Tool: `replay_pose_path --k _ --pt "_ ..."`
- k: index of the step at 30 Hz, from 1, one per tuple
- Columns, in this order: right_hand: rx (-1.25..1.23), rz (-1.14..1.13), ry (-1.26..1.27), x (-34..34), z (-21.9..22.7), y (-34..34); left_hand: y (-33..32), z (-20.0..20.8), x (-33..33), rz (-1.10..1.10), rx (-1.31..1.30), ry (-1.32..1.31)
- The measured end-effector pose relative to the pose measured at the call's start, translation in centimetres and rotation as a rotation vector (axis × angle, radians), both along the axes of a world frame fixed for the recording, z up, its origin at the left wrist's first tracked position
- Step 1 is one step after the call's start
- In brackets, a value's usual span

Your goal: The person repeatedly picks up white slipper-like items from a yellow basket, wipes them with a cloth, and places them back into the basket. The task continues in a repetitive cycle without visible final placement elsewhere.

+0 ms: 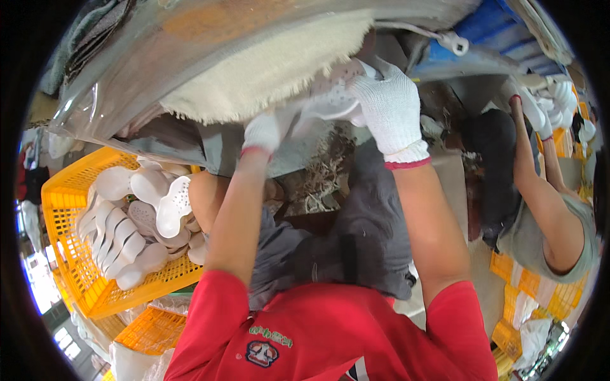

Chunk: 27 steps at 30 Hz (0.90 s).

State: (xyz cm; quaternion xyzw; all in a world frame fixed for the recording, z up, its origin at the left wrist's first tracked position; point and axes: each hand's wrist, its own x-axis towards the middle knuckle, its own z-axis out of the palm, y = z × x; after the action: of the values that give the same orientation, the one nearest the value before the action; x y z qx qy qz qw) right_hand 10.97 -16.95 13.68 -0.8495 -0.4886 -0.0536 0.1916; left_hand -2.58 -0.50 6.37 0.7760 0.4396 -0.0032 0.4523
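The white knit-gloved right hand w/ a red cuff [391, 108] is narrow, its fingers closed on the right end of a smooth white sole-shaped piece w/ small holes [330, 98]. That piece is btwn the 2 hands, right by the fringed edge of a big cream fuzzy cloth wheel [267, 70]. Can't tell if it touches the wheel, b/c it's blurry there. The white knit-gloved left hand w/ a red cuff [262, 131] is at the piece's left end. Its fingers are blurry, so can't tell how tight it holds. Prob. both hands are set wide apart so the piece won't tip & fingers stay off the wheel. Gloves prob. save the skin from rubs.

A see-thru grey plastic sheet [146, 51] hangs on the far side over the wheel, maybe to stop dust. Pale fluffy bits [324, 181] lie below, btwn the knees.

On the left, near the left arm, is a yellow plastic crate w/ a slotted wall [57, 200]. It's full of more white curved pieces [121, 235], some w/ holes, prob. put there so they're easy to reach. Far off on the right, a co-worker in a grey-green top [581, 219] has gloved hands by other white pieces.
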Motion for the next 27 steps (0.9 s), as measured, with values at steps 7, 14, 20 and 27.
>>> replay_pose_path --k 7,14,20,27 --pt "0.17 -0.071 0.744 -2.6 2.9 -0.7 -5.8 -0.5 0.8 0.073 -0.213 -0.643" --pt "-0.021 0.401 -0.205 -5.2 1.7 -6.2 -6.2 -2.3 0.4 0.058 -1.354 -0.981" --pt "0.222 0.381 -0.128 -11.6 -1.6 -3.1 -4.8 0.9 -3.5 0.596 -1.45 -1.142" --pt "0.091 0.215 -0.102 -13.3 0.3 0.0 -2.9 2.0 -2.9 0.664 -1.323 -0.793"
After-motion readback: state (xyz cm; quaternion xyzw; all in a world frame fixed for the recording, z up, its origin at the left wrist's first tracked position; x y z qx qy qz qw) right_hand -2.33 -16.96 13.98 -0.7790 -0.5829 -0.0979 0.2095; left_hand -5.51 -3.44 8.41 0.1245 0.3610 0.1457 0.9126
